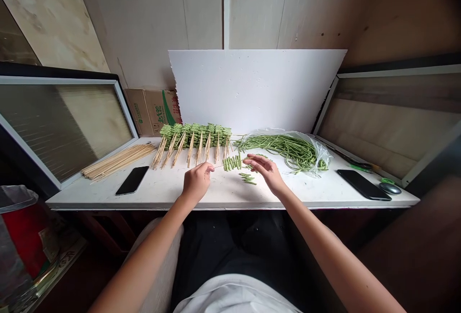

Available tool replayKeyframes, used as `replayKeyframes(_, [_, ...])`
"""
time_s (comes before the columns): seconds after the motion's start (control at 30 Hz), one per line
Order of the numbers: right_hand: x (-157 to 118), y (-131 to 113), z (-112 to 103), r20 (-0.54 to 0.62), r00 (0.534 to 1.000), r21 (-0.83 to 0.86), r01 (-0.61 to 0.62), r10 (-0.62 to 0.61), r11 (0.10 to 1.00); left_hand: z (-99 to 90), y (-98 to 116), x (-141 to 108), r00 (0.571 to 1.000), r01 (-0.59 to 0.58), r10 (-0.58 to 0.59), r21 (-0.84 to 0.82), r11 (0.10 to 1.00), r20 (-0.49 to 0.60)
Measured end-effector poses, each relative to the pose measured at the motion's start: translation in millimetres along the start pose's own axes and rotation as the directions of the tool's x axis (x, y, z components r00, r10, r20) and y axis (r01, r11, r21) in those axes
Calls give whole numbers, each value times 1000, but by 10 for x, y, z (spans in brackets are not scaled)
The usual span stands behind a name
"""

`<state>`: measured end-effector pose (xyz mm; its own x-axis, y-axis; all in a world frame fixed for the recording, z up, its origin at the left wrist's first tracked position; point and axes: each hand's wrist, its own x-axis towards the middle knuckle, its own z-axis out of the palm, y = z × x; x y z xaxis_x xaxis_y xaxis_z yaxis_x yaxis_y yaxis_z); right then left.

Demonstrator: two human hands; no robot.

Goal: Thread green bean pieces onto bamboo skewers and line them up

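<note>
My left hand (pixel 197 178) is closed in a pinch on the bare end of a thin bamboo skewer. Cut pieces of long green bean (pixel 232 162) sit side by side across that skewer, above the table. My right hand (pixel 265 171) is at the far end of the row, thumb and fingers drawn together. Whatever is between those fingertips is too small to make out. Just below, several loose cut bean pieces (pixel 248 178) lie on the white table (pixel 216 198); more show partly behind my right hand.
Finished bean skewers (pixel 196 133) are stacked at the back, sticks pointing forward. Bare bamboo skewers (pixel 118 159) and a phone (pixel 132 180) lie left. To the right are long green beans (pixel 284 147) in a clear plastic bag (pixel 317 152), another phone (pixel 363 185) and a mouse (pixel 390 188).
</note>
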<state>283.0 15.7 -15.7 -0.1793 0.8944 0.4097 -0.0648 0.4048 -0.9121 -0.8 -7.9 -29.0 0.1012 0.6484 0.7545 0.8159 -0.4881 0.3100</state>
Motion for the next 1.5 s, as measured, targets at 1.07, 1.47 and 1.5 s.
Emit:
replayKeyframes(1.07, [107, 55, -288, 46, 999, -284, 18, -5, 959, -68, -12, 42, 997, 73, -71, -54, 996, 33])
replayKeyframes(1.47, [69, -118, -153, 31, 983, 325, -182, 182, 928, -84, 31, 36, 1000, 12, -12, 9, 1000, -18])
replayKeyframes(1.5, [61, -131, -144, 40, 982, 323, -187, 184, 928, -85, 32, 36, 1000, 6, -5, 19, 1000, -22])
